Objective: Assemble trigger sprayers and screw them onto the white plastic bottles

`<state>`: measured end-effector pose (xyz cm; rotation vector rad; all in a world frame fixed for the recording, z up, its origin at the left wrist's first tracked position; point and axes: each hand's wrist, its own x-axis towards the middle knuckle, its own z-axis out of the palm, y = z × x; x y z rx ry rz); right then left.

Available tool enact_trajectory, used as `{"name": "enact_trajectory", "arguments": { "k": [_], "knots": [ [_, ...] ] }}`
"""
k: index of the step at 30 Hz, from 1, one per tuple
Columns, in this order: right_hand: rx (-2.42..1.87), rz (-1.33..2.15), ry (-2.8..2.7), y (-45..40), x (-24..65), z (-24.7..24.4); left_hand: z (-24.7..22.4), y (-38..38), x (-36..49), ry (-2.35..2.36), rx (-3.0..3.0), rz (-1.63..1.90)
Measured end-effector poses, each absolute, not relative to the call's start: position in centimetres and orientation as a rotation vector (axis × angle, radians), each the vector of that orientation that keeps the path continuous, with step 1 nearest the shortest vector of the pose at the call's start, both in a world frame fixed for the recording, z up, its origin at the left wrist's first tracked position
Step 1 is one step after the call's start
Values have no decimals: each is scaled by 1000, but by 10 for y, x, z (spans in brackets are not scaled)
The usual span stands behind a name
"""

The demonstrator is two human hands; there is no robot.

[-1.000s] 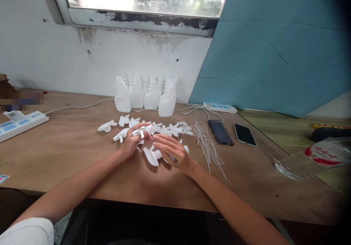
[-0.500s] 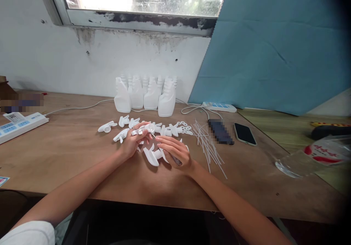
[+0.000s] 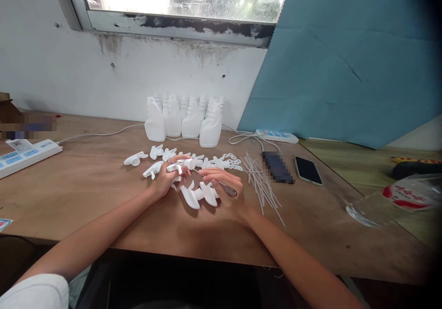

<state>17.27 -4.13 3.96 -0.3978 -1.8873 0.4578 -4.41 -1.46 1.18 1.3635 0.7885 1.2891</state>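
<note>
My left hand (image 3: 167,178) is closed around a white trigger spray head (image 3: 184,164), held just above the table. From the right, my right hand (image 3: 226,189) grips the brownish handle of a thin-shafted hand tool (image 3: 228,188); whether it is a screwdriver or an awl I cannot tell. Its slender metal shaft points left, with the tip close to the spray head's round end. Two more spray heads (image 3: 190,196) lie below, between my hands. Behind them are several others, among them a spray head (image 3: 135,159) at the far left of the group.
White bottles (image 3: 210,131) stand by the wall. White rings (image 3: 233,161) and thin tubes (image 3: 262,184) lie right of the spray heads. Beyond are a phone (image 3: 308,170), a clear plastic bottle (image 3: 380,203) on its side, and power strips (image 3: 276,136) with cables.
My right hand has turned and drawn back slightly to the right, showing more of the tool's handle and the spray head beneath it. The held spray head has tilted a little in my left hand.
</note>
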Motion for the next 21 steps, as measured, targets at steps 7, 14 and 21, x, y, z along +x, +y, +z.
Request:
{"name": "enact_trajectory", "arguments": {
  "k": [7, 14, 21],
  "knots": [
    [-504, 657, -1932, -40, 179, 45, 12, -18, -45, 806, 1406, 1225],
    [-407, 104, -2195, -27, 176, 25, 15, -16, -41, 756, 1274, 1320],
    [-406, -47, -2236, -26, 175, 17, 13, -19, -40, 792, 1280, 1319]
  ]
}}
